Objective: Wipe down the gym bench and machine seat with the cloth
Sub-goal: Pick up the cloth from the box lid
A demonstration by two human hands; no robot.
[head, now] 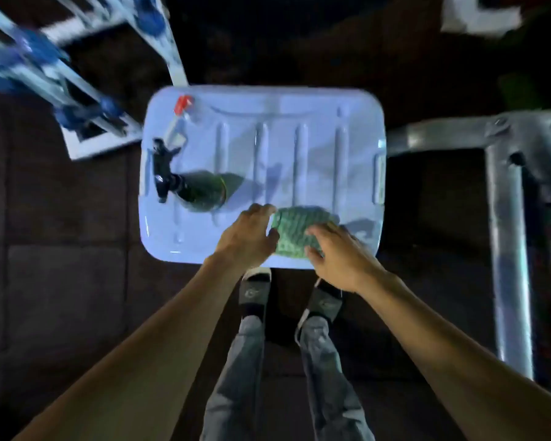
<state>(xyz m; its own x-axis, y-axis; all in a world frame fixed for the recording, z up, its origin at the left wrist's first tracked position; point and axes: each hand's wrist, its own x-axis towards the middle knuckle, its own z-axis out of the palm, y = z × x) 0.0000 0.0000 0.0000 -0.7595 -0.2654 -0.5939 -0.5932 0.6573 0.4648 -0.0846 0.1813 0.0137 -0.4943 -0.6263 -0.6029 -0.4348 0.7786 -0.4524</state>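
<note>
A folded green cloth (295, 230) lies on the near right part of a pale blue plastic lid (315, 122). My left hand (245, 235) touches the cloth's left edge with the fingers curled on it. My right hand (337, 253) rests on the cloth's right side, fingers spread over it. Left of the cloth a dark green spray bottle (198, 189) with a black trigger head lies on its side on the same lid. No bench pad or machine seat shows in this view.
A grey metal machine frame (506, 218) stands to the right. A white and blue frame (77, 90) runs across the upper left. A small red-capped item (183, 105) lies at the lid's far left corner. My feet in slippers (255, 294) stand on dark floor mats.
</note>
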